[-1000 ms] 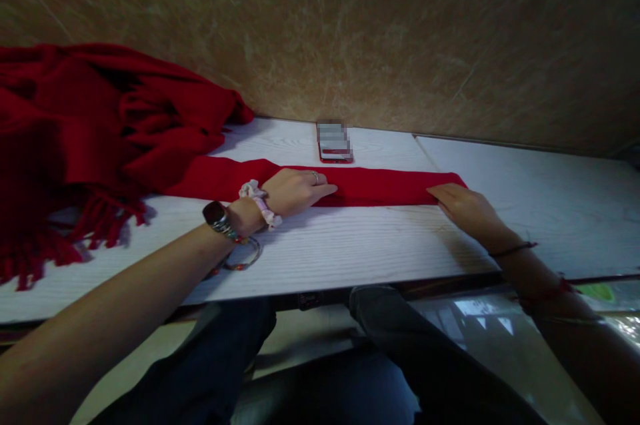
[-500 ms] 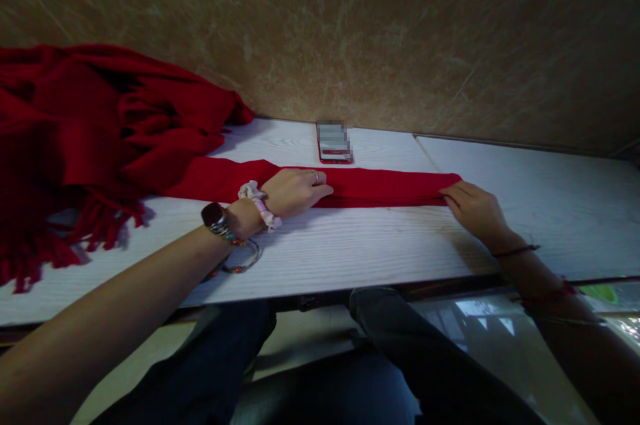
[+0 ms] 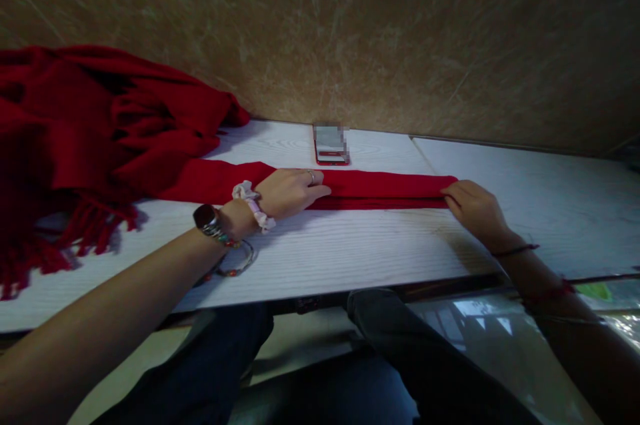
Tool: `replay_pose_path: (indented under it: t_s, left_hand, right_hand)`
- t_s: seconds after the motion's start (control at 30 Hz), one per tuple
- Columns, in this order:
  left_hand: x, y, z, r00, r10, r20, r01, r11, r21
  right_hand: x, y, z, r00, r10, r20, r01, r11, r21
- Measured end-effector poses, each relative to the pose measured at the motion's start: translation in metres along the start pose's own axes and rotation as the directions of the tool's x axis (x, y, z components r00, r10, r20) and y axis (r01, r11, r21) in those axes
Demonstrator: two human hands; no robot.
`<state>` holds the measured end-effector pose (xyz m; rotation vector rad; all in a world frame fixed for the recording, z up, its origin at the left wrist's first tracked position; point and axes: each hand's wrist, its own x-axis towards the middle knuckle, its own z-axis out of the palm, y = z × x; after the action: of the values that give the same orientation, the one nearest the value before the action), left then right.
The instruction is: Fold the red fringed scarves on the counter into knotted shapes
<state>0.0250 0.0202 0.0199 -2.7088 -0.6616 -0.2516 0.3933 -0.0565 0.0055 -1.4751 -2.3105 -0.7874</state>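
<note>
A red scarf (image 3: 385,186) lies folded into a long narrow strip across the white wooden table (image 3: 350,245). My left hand (image 3: 290,190) rests flat on the strip near its middle, fingers stretched out and pressing it down. My right hand (image 3: 473,208) is at the strip's right end, its fingers curled and pinching the folded edge. The rest of the scarf is bunched in a red heap (image 3: 100,118) at the far left, with fringe (image 3: 60,245) hanging over the tabletop.
A red-cased phone (image 3: 330,144) lies just behind the strip, against the brown wall (image 3: 350,32). A bead bracelet (image 3: 233,265) lies on the table under my left wrist. My knees are below the table's front edge.
My right hand went from lying flat on the strip's end to pinching its edge. The strip looks narrower. The left hand stayed in place.
</note>
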Motion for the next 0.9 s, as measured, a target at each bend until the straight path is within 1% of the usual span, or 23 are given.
replay_pose_path:
  t_s: [0.07,0.17,0.3,0.4,0.47,0.53,0.6,0.73,0.8,0.9]
  left_hand:
    - [-0.001,-0.001,-0.002,1.000,0.012,-0.005,-0.012,1.000,-0.022]
    - [-0.001,-0.001,-0.003,0.998,0.056,0.016,-0.055,0.998,-0.042]
    - [0.000,0.000,0.001,0.993,0.116,0.038,-0.114,0.992,-0.060]
    - [-0.001,-0.001,0.006,0.993,0.121,0.011,-0.118,0.982,-0.150]
    - [-0.002,-0.003,0.009,0.994,0.104,-0.036,-0.110,0.959,-0.261]
    - [-0.003,-0.005,0.012,0.993,0.087,-0.084,-0.113,0.916,-0.384]
    - [-0.002,-0.006,0.012,0.992,0.074,-0.104,-0.115,0.872,-0.475]
    - [-0.001,-0.009,0.009,0.997,0.047,-0.066,-0.075,0.829,-0.554]
    - [-0.001,-0.010,0.008,0.998,0.029,-0.054,-0.055,0.814,-0.579]
    - [-0.002,-0.011,0.009,0.997,-0.006,-0.073,-0.040,0.793,-0.608]
  right_hand:
    - [-0.001,0.000,-0.004,1.000,0.002,-0.003,-0.002,1.000,-0.012]
    - [-0.006,-0.003,-0.006,1.000,-0.023,-0.004,0.023,0.999,-0.045]
    - [-0.013,-0.006,-0.002,0.996,-0.070,0.057,0.075,0.994,-0.076]
    - [-0.016,-0.005,-0.002,0.994,-0.078,0.077,0.078,0.997,-0.006]
    - [-0.017,-0.004,-0.004,0.992,-0.081,0.093,0.074,0.994,0.074]
    - [-0.018,-0.002,-0.006,0.991,-0.058,0.123,0.041,0.990,0.138]
    - [-0.018,-0.001,-0.006,0.987,-0.005,0.158,-0.022,0.985,0.170]
    - [-0.018,0.001,-0.003,0.971,0.077,0.225,-0.120,0.975,0.186]
    - [-0.017,0.003,-0.002,0.971,0.103,0.217,-0.144,0.972,0.185]
    - [-0.022,0.004,0.001,0.977,0.133,0.167,-0.159,0.975,0.154]
